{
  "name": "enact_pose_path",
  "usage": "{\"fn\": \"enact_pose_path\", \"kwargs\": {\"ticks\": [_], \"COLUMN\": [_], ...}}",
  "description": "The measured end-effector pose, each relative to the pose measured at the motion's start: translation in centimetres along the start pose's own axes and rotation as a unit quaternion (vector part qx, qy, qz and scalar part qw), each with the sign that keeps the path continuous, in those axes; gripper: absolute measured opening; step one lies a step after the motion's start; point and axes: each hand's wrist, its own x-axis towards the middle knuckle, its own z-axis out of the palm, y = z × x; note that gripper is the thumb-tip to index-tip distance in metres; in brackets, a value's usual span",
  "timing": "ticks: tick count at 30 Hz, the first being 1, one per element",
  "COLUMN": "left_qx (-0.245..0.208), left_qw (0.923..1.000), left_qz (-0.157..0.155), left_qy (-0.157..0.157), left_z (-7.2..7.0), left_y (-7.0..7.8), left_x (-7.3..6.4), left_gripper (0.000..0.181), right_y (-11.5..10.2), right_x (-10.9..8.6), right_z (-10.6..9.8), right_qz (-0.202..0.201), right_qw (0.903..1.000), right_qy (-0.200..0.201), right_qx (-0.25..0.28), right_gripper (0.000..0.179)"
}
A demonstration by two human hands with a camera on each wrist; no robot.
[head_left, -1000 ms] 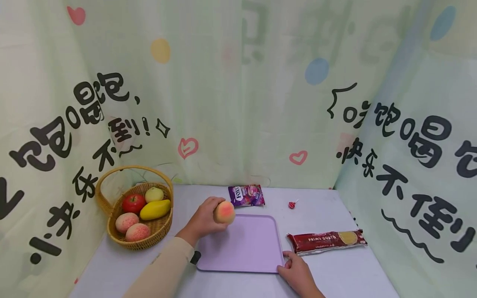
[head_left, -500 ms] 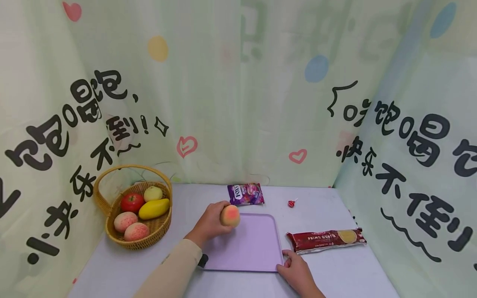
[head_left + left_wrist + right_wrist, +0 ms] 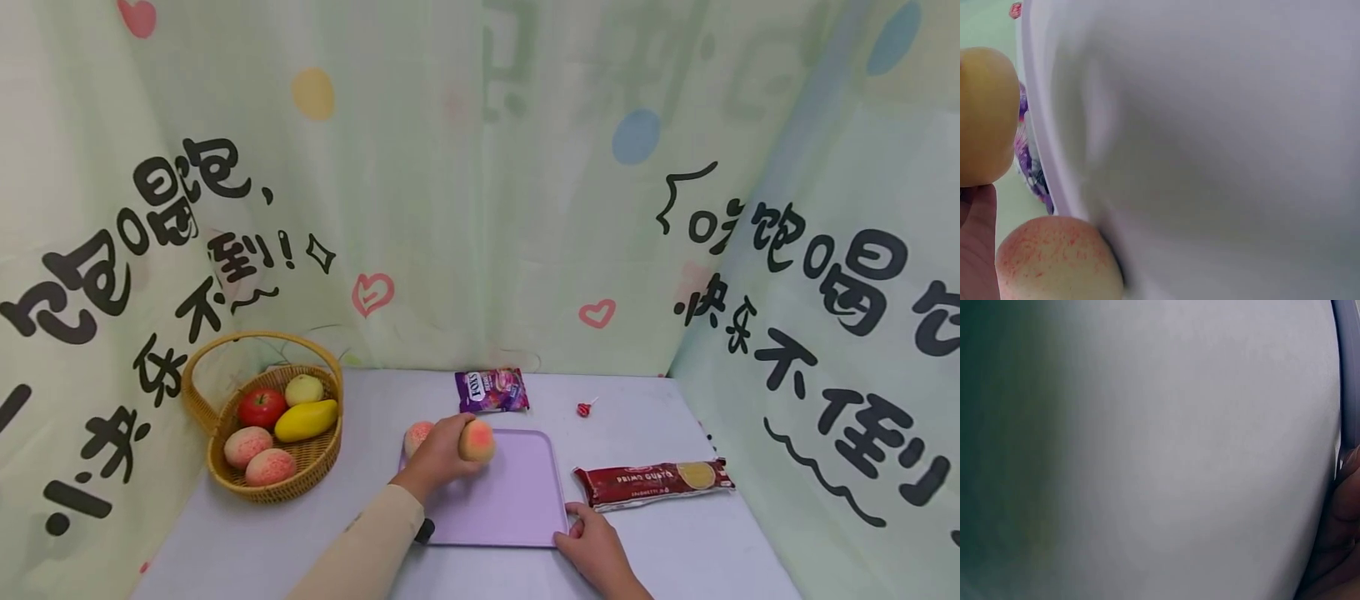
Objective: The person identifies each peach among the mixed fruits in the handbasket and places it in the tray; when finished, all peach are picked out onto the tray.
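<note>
My left hand (image 3: 441, 457) grips a yellow-orange peach (image 3: 477, 442) with a red blush, above the back part of a light purple tray (image 3: 517, 492). In the left wrist view the held peach (image 3: 986, 119) shows at the left edge, apart from the tray surface. A second, red-speckled peach (image 3: 417, 436) sits at the tray's back left corner, partly hidden behind my left hand. At the tray's front right corner, my right hand (image 3: 596, 546) pinches the rim. The right wrist view catches only some fingers (image 3: 1344, 512) beside the purple tray edge (image 3: 1350, 375).
A wicker basket (image 3: 330, 454) at the left holds two pink peaches, a red apple, a pale green fruit and a yellow mango-like fruit. Behind the tray lie a purple candy bag (image 3: 492, 390) and a lollipop (image 3: 584, 409). A red spaghetti pack (image 3: 652, 484) lies to the right.
My left hand has moved right over the tray with its peach, uncovering the other peach at the back left corner. My right hand stays at the tray's corner.
</note>
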Motion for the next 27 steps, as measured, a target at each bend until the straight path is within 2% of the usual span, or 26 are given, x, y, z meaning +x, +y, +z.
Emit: {"fn": "enact_pose_path", "kwargs": {"ticks": [16, 27], "left_qx": [0.006, 0.0], "left_qw": [0.9998, 0.9991], "left_qz": [-0.005, -0.04], "left_qy": [-0.016, -0.015], "left_z": [1.8, 2.2], "left_y": [0.1, 0.1], "left_x": [0.5, 0.6], "left_gripper": [0.084, 0.087], "right_y": [0.0, 0.1], "right_x": [0.0, -0.1], "right_z": [-0.1, 0.0], "right_qz": [0.002, -0.004], "right_qw": [1.0, 1.0], "right_qy": [-0.002, 0.005], "right_qx": [0.002, 0.002], "right_gripper": [0.058, 0.056]}}
